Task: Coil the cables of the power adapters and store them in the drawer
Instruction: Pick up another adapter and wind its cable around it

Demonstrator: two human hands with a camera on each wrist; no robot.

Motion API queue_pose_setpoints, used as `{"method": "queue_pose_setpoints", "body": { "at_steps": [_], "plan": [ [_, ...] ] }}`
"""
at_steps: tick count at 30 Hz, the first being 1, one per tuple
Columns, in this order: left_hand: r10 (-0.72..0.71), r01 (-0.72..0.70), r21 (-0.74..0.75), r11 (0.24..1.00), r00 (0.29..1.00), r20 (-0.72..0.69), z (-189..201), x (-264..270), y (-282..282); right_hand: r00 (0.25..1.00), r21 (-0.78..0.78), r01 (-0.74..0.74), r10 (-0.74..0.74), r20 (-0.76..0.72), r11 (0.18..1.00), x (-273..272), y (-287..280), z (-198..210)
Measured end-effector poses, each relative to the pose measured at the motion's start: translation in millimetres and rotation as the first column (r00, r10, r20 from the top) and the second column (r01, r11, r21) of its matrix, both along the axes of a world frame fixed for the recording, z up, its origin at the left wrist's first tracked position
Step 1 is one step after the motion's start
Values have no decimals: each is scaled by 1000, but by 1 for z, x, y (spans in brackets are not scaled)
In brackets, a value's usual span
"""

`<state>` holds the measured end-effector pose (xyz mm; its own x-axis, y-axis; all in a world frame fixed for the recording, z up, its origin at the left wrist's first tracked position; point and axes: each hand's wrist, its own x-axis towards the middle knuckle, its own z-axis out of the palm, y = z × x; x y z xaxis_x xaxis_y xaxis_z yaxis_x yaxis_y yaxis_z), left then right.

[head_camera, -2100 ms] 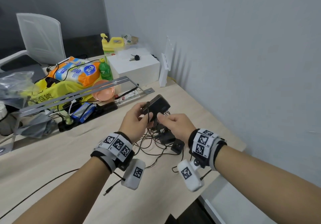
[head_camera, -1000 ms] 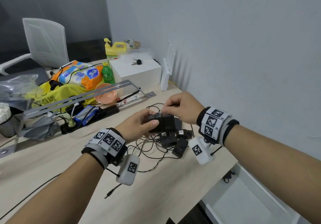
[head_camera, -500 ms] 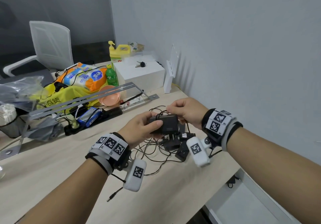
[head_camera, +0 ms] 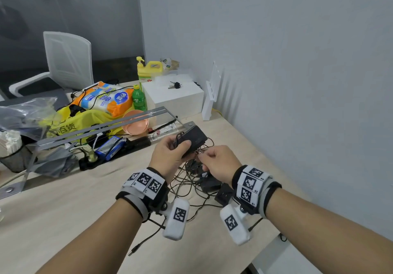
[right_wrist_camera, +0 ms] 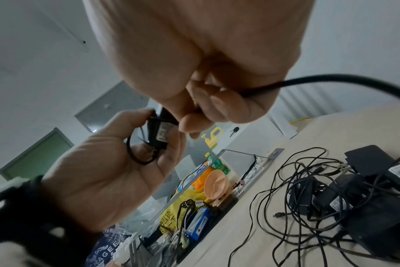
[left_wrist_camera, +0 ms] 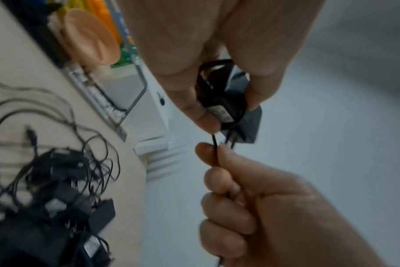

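My left hand [head_camera: 170, 154] grips a black power adapter [head_camera: 191, 138] above the desk, thumb on its near side, with a few turns of its cable wound round it. The same adapter [left_wrist_camera: 226, 101] shows between the left fingers in the left wrist view. My right hand [head_camera: 217, 163] sits just right of and below it, pinching that adapter's thin black cable [left_wrist_camera: 215, 150] between thumb and curled fingers; the cable [right_wrist_camera: 331, 79] arcs out of the fist. Under both hands lies a pile of other black adapters [head_camera: 209, 183] with tangled cables [right_wrist_camera: 286, 207]. The open white drawer [head_camera: 282, 259] shows at bottom right.
The beige desk [head_camera: 63, 210] holds a metal bracket [head_camera: 102, 129], a pink bowl [head_camera: 135, 125], a black power strip [head_camera: 114, 152], a yellow bag [head_camera: 70, 125], a tissue pack, a green bottle and a white box [head_camera: 174, 99] with keys. The grey wall runs along the right.
My right hand swung from behind the adapter round to its near side, carrying the cable with it. My left hand tilted the adapter upward. The view also shifted.
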<state>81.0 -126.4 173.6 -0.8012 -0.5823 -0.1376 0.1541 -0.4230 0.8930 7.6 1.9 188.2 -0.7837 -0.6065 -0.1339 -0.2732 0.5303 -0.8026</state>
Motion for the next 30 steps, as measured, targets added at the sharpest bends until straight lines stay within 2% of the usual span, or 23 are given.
{"method": "queue_pose_setpoints", "body": {
  "at_steps": [3, 5, 8, 10, 11, 12, 15, 18, 20, 25, 27, 30],
  "plan": [
    [127, -78, -297, 952, 980, 151, -4, -4, -8, 996, 114, -69, 74, -47, 991, 1, 1, 2],
    [132, 37, -525, 850, 951, 280, -8, -3, -16, 971, 199, -119, 157, -183, 973, -1, 0, 7],
    [-22, 291, -715, 635, 933, 360, -13, 1, -29, 908, 282, -166, 258, -329, 945, -8, 0, 26],
    [-179, 404, -766, 500, 914, 365, -15, 5, -34, 891, 294, -204, 301, -339, 934, -17, 0, 37],
    [-246, 442, -766, 467, 897, 367, -15, 6, -35, 886, 288, -233, 325, -330, 929, -22, 0, 40],
    [-304, 472, -749, 465, 880, 366, -13, 7, -34, 882, 276, -267, 349, -315, 923, -26, -1, 42],
    [-451, 556, -611, 564, 827, 336, -8, 10, -30, 902, 191, -322, 362, -236, 927, -36, 0, 43],
    [-522, 594, -499, 630, 801, 294, -10, 12, -29, 929, 81, -328, 337, -152, 941, -40, 2, 36],
    [-519, 589, -454, 668, 807, 282, -10, 13, -27, 946, -2, -304, 301, -119, 953, -40, 2, 30],
    [-386, 516, -540, 665, 856, 344, -11, 8, -13, 969, -105, -241, 235, -71, 965, -40, -2, 25],
    [-415, 495, -462, 736, 869, 270, -13, 7, -11, 979, -107, -200, 195, -59, 974, -47, 0, 23],
    [-467, 473, -226, 851, 880, 82, -11, 9, -10, 997, -144, -75, 72, -20, 987, -57, 5, 18]
  ]
}}
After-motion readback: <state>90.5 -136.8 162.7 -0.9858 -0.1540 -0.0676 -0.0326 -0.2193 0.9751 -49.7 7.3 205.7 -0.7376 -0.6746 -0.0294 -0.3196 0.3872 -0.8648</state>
